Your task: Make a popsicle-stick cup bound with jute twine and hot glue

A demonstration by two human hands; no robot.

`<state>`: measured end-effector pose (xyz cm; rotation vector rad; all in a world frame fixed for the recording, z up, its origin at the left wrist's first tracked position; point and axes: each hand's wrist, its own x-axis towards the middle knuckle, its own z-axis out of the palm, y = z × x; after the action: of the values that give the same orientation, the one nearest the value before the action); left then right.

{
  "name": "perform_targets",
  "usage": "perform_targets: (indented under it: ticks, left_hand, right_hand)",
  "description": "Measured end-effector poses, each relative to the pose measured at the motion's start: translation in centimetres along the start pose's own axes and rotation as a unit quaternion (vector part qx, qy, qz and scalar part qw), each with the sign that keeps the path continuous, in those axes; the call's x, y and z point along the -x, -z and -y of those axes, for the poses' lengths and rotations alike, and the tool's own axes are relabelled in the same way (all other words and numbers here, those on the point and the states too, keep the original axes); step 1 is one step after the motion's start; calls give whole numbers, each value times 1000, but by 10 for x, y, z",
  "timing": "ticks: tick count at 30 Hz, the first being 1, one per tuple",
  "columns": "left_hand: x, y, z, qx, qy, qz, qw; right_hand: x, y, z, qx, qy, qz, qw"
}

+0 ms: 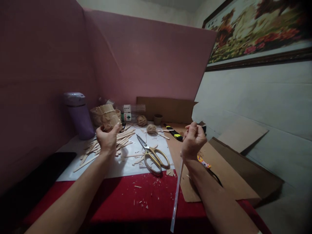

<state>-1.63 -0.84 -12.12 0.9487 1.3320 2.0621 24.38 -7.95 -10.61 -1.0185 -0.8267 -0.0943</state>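
My left hand (107,138) is closed round a small cup-shaped piece made of wooden craft sticks (110,117), raised above the table. My right hand (194,139) is held up on the right, its thumb and fingers pinched together; whatever is between them, if anything, is too small to make out. A long translucent rod, like a glue stick (177,195), slants down from just below my right wrist, and I cannot tell what supports it. Gold-handled scissors (152,154) lie partly open between my hands. Flat wooden craft sticks (91,151) are piled beside my left hand.
Two twine balls (151,129), a small brown pot (158,119) and a black-yellow cutter (174,132) lie farther back. A purple bottle (80,117) stands left. Cardboard (219,172) covers the right side, under a flowery-patterned object (203,162). Wood scraps dot the red cloth (117,198).
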Motion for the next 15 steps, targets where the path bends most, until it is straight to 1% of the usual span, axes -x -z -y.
perform_targets:
  ticks: [2, 6, 10, 13, 15]
  left_hand:
    - [-2, 0, 0, -2, 1, -37, 999]
    - [-5, 0, 3, -54, 4, -58, 997]
    - [-9, 1, 9, -73, -5, -45, 996]
    - [-12, 2, 13, -71, -8, -36, 997]
    - [-12, 3, 14, -67, -11, -19, 997]
  right_hand:
    - [-2, 1, -2, 5, 16, -9, 1000]
    - [-11, 3, -5, 1, 33, -35, 999]
    - [-23, 5, -9, -15, 46, -81, 996]
    - [-28, 6, -11, -20, 51, -98, 994]
    - [-29, 6, -12, -16, 53, -108, 993]
